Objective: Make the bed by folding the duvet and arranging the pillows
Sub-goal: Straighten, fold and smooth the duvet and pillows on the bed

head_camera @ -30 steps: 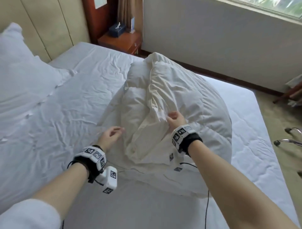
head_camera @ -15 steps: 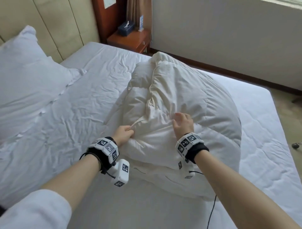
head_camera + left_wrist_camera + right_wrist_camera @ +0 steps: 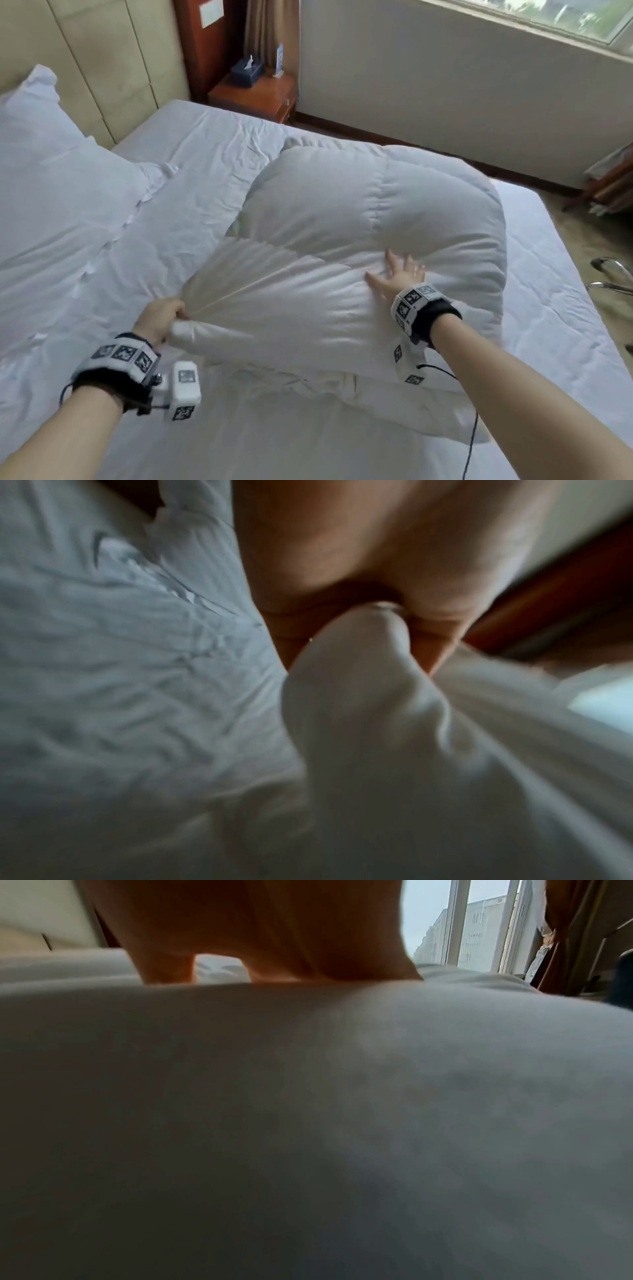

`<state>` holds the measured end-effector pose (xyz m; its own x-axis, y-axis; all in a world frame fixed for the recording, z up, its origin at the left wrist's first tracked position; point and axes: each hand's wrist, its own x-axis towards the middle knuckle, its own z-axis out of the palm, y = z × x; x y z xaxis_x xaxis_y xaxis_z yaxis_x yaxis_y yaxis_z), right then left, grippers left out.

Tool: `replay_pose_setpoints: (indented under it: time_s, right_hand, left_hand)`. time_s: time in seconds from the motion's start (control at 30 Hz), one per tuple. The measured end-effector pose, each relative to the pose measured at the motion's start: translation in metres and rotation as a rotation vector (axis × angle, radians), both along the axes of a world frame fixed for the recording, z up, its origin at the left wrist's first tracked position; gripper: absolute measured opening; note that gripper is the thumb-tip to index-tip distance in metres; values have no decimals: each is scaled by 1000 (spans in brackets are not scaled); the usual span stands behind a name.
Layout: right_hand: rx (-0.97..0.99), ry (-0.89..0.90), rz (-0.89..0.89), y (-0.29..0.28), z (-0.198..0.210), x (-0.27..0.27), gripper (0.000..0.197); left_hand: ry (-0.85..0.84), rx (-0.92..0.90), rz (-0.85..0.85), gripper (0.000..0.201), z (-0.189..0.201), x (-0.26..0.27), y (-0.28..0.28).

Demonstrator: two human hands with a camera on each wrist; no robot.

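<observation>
Since earlier, left hand [image 3: 161, 317] fingers pinch duvet [image 3: 342, 274] edge taut; right hand [image 3: 399, 274] now presses, fingers spread.

Left hand [image 3: 159, 318] has pulled duvet [image 3: 342, 240] flap open; right hand [image 3: 397, 274] flattened.

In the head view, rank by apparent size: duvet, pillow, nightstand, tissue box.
1. duvet
2. pillow, cut off by the frame edge, so its full size is unsure
3. nightstand
4. tissue box
</observation>
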<state>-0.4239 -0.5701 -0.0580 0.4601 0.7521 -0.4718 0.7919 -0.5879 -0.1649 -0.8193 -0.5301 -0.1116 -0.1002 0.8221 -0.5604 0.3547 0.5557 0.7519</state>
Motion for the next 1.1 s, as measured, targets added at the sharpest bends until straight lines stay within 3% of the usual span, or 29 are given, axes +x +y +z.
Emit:
replay_pose_setpoints:
  time_s: [0.07,0.13,0.2,0.27,0.33,0.47,0.57,0.67,0.7,0.77,0.83,0.9,1.0,1.1]
  right_hand:
    - [-67,-26,8,-8,-31,-14,85]
    - [-111,-49,-4,-23,-47,-18,84]
    - [-128,-63,-24,-36,-50,-12,83]
    - [-139,-53,-29,-42,-46,-1,83]
    - [-142,-30,-17,-42,-37,9,81]
    - [-8,58,-28,-37,-14,26,72]
    - [87,132,-25,-29,1,39,70]
    - [129,105,-45,-15,20,69,70]
    - [136,92,-57,-10,24,81,71]
    - [141,64,-87,2,33,108,76]
    - [120,25,-121,12,36,127,82]
    - [58,9,-181,24,29,150,91]
    - [-69,35,-273,37,-10,174,101]
    - [-129,31,-237,55,-57,178,98]
  left_hand:
    - [92,-126,-74,22,-52,-1,-11]
    - [112,-137,-121,42,-82,7,-15]
    - [136,-138,-170,46,-90,17,-5]
    - [187,-113,-230,39,-76,34,15]
    - [209,5,-176,33,-49,55,38]
    - [182,320,-114,36,38,126,75]
    - [103,468,-239,39,79,182,88]
    - [85,498,-385,45,86,229,96]
    - [115,513,-446,48,84,242,99]
    - [328,503,-631,58,74,264,110]
    - [539,383,-773,67,58,269,120]
    - [634,275,-807,79,28,266,138]
    - [695,247,-845,108,-22,255,164]
    - [781,192,-963,116,-67,254,178]
